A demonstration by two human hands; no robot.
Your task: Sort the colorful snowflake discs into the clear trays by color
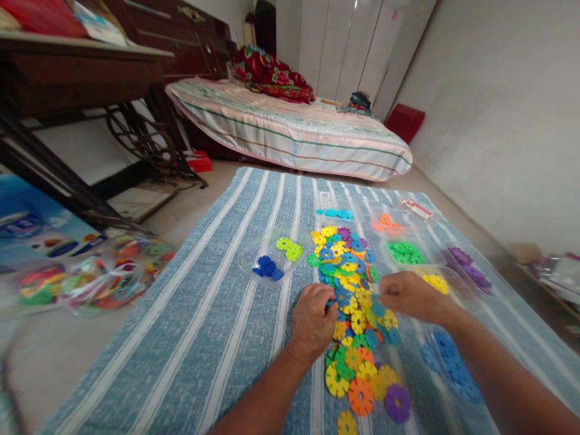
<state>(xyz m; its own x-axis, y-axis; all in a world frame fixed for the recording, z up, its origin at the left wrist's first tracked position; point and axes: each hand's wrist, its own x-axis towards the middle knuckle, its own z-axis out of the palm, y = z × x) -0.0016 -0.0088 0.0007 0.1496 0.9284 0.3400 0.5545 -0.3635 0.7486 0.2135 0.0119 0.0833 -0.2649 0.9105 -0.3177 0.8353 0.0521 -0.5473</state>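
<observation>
Risk: the mixed pile of discs (351,302) lies loose on the striped blanket (217,314); a wide sweep of a hand may push pieces into the sorted groups, such as the green group (405,252) or the yellow group (435,283).
Cause: both hands work close together over the pile, and the discs overlap.
Left hand (313,320): grip curled together, fingertips on discs at the pile's left edge; what it pinches I cannot tell.
Right hand (410,296): fingers closed loosely, touching the pile's right side.
Nearby: dark blue group (268,267) lies apart on the left.
</observation>
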